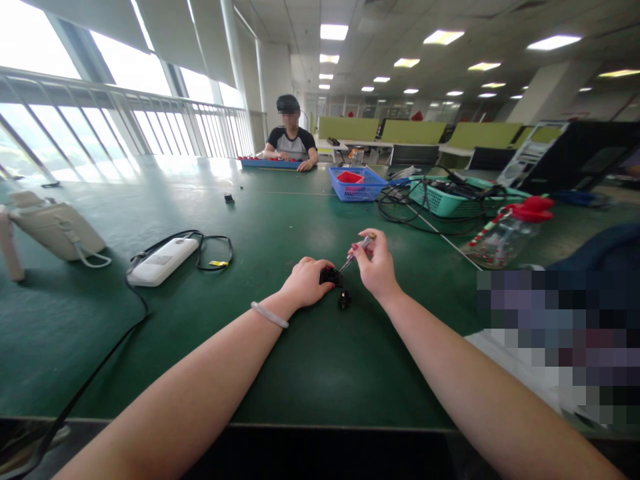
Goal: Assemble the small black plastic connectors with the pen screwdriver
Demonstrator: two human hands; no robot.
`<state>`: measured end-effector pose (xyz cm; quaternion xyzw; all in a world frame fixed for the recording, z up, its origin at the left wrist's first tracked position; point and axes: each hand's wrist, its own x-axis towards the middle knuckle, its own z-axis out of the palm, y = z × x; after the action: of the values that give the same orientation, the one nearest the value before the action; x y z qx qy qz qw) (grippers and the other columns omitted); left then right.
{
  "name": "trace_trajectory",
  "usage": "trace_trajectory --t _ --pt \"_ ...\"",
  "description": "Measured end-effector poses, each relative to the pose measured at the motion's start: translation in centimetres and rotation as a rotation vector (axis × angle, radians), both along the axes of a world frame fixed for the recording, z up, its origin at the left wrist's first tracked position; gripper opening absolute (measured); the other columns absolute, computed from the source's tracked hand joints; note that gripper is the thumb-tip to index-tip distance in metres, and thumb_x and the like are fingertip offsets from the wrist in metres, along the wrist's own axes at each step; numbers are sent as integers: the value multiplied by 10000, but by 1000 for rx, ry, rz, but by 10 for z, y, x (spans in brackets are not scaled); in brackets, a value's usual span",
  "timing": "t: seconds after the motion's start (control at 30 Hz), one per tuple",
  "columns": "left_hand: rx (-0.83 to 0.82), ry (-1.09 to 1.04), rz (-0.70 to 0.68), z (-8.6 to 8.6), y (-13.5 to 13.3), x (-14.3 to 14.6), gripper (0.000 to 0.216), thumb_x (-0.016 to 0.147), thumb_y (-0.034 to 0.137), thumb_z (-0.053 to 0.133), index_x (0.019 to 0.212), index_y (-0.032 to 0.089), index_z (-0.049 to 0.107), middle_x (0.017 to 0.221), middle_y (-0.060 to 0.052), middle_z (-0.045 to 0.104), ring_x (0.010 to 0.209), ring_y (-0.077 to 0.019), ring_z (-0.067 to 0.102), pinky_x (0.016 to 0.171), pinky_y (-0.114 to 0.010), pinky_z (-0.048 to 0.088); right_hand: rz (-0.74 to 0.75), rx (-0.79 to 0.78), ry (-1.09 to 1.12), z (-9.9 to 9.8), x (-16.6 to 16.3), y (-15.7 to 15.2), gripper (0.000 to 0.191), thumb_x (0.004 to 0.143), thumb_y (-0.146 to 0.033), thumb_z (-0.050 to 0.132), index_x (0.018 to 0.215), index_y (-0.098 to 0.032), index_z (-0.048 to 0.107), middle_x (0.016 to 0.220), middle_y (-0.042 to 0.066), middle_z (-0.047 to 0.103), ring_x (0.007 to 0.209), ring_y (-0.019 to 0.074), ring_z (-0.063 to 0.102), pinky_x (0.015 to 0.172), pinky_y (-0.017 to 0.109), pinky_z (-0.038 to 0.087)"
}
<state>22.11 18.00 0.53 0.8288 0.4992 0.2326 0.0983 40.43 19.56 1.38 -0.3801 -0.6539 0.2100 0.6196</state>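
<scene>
On the green tabletop my left hand (309,282) grips a small black part (329,275) between thumb and fingers. My right hand (376,265) is closed around a slim screwdriver (350,258), tilted so that its tip reaches down to the right side of the black part. Whether the tip sits in a screw is too small to tell. Just below, a second small black piece (345,299) lies loose on the table, apart from both hands.
Left of my hands lie a white power bank (165,261) and a black cable (136,303). Farther off stand a blue basket (357,192), a green basket (440,205) with cables, and a red-lidded bottle (515,233). Across the table a person (291,139) sits behind a blue tray (273,164).
</scene>
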Motion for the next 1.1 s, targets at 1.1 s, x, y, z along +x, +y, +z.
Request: trace_trajectory --t 1.1 --pt "52 15 -53 -10 7 -6 248 808 307 692 1038 214 682 1049 -67 722 1057 -267 621 988 -408 472 184 168 -491 15 -17 -34 203 897 -225 581 1079 -263 502 861 14 678 793 193 671 792 343 530"
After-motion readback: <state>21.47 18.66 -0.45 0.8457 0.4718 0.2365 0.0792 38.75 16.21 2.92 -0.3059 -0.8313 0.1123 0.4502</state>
